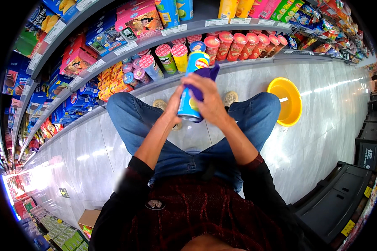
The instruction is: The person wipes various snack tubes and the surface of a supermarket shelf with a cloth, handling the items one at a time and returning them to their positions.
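Note:
Over my lap a blue crisp tube with a yellow and white design is held up at a tilt. My left hand is closed round its side. With my right hand I press a purple cloth against the tube; the cloth wraps partly round it and pokes out between the fingers. Just beyond stands a row of red crisp tubes on the bottom shelf, beside a yellow tube and a green tube. My fingers hide part of the blue tube.
A yellow basin sits on the grey tiled floor to the right of my knee. Curved by the lens, the shelf edge runs in front, with snack boxes above. Black crates stand at the lower right.

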Demonstrator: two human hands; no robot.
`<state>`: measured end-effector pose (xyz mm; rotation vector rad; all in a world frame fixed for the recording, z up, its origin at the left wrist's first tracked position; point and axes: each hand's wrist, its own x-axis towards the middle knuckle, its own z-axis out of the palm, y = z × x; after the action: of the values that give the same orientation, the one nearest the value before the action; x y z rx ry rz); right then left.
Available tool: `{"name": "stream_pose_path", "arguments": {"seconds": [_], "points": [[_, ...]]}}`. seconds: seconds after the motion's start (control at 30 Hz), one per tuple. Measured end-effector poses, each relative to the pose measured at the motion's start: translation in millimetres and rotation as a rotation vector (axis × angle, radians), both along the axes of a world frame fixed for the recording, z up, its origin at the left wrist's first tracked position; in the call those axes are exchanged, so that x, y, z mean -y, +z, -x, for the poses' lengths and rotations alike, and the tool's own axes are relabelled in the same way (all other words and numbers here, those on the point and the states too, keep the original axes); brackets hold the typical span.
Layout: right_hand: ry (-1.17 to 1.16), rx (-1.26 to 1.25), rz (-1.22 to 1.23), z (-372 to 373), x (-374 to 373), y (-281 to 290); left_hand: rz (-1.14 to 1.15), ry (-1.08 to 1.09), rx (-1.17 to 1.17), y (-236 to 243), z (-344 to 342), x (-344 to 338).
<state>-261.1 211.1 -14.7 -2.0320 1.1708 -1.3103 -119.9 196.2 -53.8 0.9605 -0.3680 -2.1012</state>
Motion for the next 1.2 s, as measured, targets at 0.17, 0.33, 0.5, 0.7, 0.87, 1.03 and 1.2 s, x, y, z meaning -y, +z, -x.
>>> {"name": "stream_pose_path", "arguments": {"seconds": [0.17,0.33,0.5,0.7,0.87,1.03,1.2], "points": [[-0.219,0.816,-0.312,47.2,28.9,-32.6,-0.003,-0.15,-0.158,6.8,17.0,-10.1],[-0.369,1.13,-0.752,46.1,8.6,-21.4,0.076,-0.042,-0.216,6.1,0.1,-1.8],[-0.277,1.172,-0.834,19.9,0.7,-14.1,0.078,-0.037,-0.05,9.4,15.0,6.0],[-0.213,1.134,-0.774,19.8,-5.2,-19.0,0.399,0.009,0.242,8.2,20.0,10.5],[-0.175,0.743,-0.462,5.5,-16.7,-23.6,0.134,-0.022,0.179,17.0,23.0,10.4],[-0.052,0.026,-0.146,-4.2,-34.3,1.7,0.073,-0.031,0.239,13.3,14.2,16.2],[-0.226,-0.049,0.012,21.5,10.0,-13.1,0.042,-0.19,0.172,5.8,22.5,3.3]]}}
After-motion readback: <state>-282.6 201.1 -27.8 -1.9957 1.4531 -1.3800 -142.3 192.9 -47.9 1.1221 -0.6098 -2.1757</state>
